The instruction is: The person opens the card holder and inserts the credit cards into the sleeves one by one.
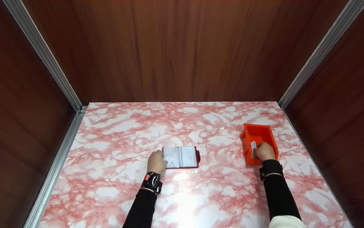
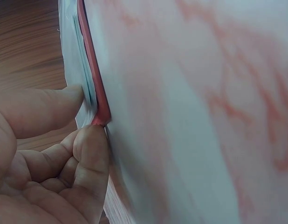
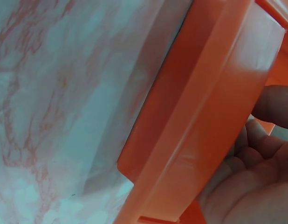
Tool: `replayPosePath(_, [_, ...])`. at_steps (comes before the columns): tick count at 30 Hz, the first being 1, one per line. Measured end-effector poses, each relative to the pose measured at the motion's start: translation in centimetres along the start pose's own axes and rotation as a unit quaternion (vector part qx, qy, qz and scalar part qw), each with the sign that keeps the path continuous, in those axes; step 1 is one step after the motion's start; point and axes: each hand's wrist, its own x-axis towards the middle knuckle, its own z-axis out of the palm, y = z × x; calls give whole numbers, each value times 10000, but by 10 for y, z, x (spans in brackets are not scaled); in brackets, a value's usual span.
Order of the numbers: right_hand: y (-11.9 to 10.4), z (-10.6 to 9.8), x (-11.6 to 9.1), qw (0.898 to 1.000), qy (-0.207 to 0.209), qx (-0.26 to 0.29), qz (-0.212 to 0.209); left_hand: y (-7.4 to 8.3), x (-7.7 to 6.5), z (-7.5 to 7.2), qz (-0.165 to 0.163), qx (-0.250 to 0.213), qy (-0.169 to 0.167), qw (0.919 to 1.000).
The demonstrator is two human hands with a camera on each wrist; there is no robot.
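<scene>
An open card holder (image 1: 188, 156) with clear sleeve pages and a red cover lies on the table. My left hand (image 1: 157, 162) pinches its left edge. In the left wrist view, the thumb (image 2: 51, 109) is on the sleeve pages and a curled finger is at the corner of the red cover (image 2: 101, 109). Over at the right, my right hand (image 1: 265, 151) reaches into an orange bin (image 1: 260, 128) and pinches a small white card (image 1: 253, 148). The bin's wall (image 3: 200, 126) hides most of the fingertips and the card in the right wrist view.
The table (image 1: 121, 190) has a pink and white marbled top. Brown wood-look panels (image 1: 182, 50) stand at the back and both sides, with metal rails (image 1: 50, 53) at the corners. A red clasp tab (image 1: 198, 156) sticks out at the holder's right edge.
</scene>
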Motion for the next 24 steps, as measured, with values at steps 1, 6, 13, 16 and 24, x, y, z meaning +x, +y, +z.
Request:
replayPosePath(1, [0, 0, -1, 10000, 37, -26, 8, 0, 0, 0, 21, 27, 6, 10000])
replayPosePath(6, [-3, -2, -1, 9994, 282, -154, 110, -1, 0, -1, 55, 76, -7, 10000])
replayPosePath(13, [-6, -4, -2, 9939, 1088, -42, 146, -1, 0, 0, 54, 66, 17, 10000])
replayPosePath(16, [-7, -4, -1, 9913, 1307, 86, 127, 0, 0, 0, 31, 15, 24, 10000])
replayPosePath(24, [-12, -9, -1, 9884, 1499, 214, 102, -2, 2, 2, -98, -14, -100, 9999])
